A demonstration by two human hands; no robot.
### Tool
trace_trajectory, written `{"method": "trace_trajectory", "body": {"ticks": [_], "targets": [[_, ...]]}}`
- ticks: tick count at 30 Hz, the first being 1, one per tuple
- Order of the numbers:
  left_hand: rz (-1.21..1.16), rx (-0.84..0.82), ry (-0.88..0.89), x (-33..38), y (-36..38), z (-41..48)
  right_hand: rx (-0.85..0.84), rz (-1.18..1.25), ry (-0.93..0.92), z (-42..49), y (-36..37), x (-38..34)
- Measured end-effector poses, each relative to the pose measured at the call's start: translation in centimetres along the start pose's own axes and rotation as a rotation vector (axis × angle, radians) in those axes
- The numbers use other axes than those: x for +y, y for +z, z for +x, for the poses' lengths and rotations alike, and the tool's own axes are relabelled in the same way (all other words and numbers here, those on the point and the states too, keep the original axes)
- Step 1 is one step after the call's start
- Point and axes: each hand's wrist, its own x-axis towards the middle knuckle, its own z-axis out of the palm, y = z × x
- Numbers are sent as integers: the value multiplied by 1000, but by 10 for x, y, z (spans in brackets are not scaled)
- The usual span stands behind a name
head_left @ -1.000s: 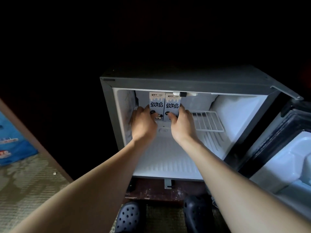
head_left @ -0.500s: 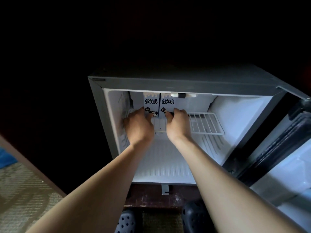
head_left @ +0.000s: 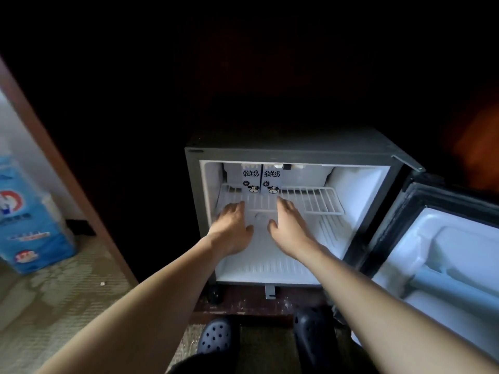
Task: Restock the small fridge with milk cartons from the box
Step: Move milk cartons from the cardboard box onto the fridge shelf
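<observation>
Two white milk cartons with cow pictures stand upright side by side at the back left of the wire shelf [head_left: 313, 201] inside the small grey fridge [head_left: 291, 155]: the left carton [head_left: 250, 179] and the right carton [head_left: 271, 180]. My left hand [head_left: 233, 228] and my right hand [head_left: 287, 225] are both in front of the shelf, a little below the cartons, fingers spread, palms down and holding nothing. Neither hand touches a carton.
The fridge door [head_left: 437, 255] hangs open to the right with white inner shelves. A blue and white box [head_left: 29, 220] stands on the woven floor at the left. A wooden frame edge [head_left: 62, 168] runs diagonally beside it. My dark clogs [head_left: 216, 336] are below the fridge.
Both hands have let go of the two cartons and drawn back toward me. The cartons stay on the shelf at the back. The view has pulled back, bringing the blue box into sight.
</observation>
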Motion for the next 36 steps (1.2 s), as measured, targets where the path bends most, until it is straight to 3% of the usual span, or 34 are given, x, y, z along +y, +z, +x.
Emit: {"method": "trace_trajectory", "body": {"ticks": [4, 8, 11, 17, 25, 36], "targets": [[119, -151, 67, 5, -18, -43, -195, -120, -15, -43, -22, -9], [210, -1, 88, -2, -36, -91, -253, -188, -85, -78, -39, -25], [229, 17, 78, -13, -51, -130, -255, -201, -152, -98, -45, -49], [63, 178, -69, -62, -92, -210, -297, -165, -333, -135, -29, -130], [314, 241, -251, -146, -125, -340, -369, -122, -580, -171, 19, -257], [271, 305, -494, -233, -113, -467, -567, -78, -780, -258, 97, -370]]}}
